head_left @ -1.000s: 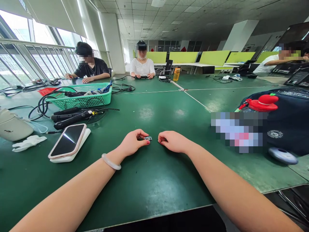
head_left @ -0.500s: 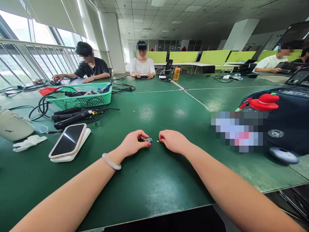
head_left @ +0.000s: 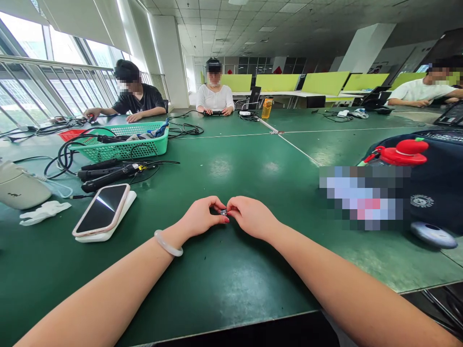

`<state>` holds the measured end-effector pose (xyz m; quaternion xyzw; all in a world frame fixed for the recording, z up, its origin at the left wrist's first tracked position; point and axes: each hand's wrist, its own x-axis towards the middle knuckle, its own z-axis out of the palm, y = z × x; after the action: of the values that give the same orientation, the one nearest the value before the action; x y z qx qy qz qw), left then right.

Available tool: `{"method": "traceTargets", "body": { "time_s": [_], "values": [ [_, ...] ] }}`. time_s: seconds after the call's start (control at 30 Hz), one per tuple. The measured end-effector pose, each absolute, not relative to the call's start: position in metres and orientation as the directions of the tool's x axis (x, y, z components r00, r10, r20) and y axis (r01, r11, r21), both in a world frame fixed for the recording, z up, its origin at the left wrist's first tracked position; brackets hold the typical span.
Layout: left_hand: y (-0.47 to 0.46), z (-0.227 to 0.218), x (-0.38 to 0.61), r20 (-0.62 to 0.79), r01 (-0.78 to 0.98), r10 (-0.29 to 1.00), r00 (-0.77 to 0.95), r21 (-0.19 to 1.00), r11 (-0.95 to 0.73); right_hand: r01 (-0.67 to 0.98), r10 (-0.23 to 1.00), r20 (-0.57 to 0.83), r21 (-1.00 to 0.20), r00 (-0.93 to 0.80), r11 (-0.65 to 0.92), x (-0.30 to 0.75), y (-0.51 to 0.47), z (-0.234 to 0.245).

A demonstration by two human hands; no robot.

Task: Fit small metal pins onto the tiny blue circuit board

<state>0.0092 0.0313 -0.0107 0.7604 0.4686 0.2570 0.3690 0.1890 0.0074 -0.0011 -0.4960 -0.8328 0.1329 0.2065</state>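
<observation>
Both my hands rest on the green table [head_left: 231,270], fingertips together in front of me. My left hand [head_left: 200,219], with a pale bangle on the wrist, pinches a tiny dark electronic part [head_left: 223,212] between thumb and forefinger. My right hand [head_left: 251,218] is closed in a pinch against the same part from the right; what its fingers hold, if anything, is too small to make out.
A phone [head_left: 100,209] lies on a white pad at left, by a white glove [head_left: 43,212], black cables and tools [head_left: 108,173], and a green basket [head_left: 125,142]. A dark bag with a red-capped bottle [head_left: 401,152] sits at right. Three people sit at the far side.
My right hand moved left and now meets my left hand at the small part; a gap lay between them before. The view shifted slightly.
</observation>
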Motion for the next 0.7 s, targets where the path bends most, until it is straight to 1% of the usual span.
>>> {"method": "traceTargets", "body": {
  "time_s": [0.37,0.53,0.7],
  "values": [
    [0.0304,-0.0088,0.0101,0.046,0.536,0.907,0.419,0.793,-0.288,0.78,0.895,0.211,-0.439,-0.393,0.446,0.1931,0.0052,0.0068],
    [0.0312,-0.01,0.0102,0.062,0.5,0.915,0.399,0.821,-0.273,0.806,0.912,0.169,-0.426,-0.374,0.41,0.198,0.0067,0.0078],
    [0.031,-0.0069,0.0107,0.06,0.478,0.917,0.394,0.839,-0.26,0.809,0.901,0.172,-0.397,-0.399,0.434,0.1969,0.0066,0.0034]
  ]
}}
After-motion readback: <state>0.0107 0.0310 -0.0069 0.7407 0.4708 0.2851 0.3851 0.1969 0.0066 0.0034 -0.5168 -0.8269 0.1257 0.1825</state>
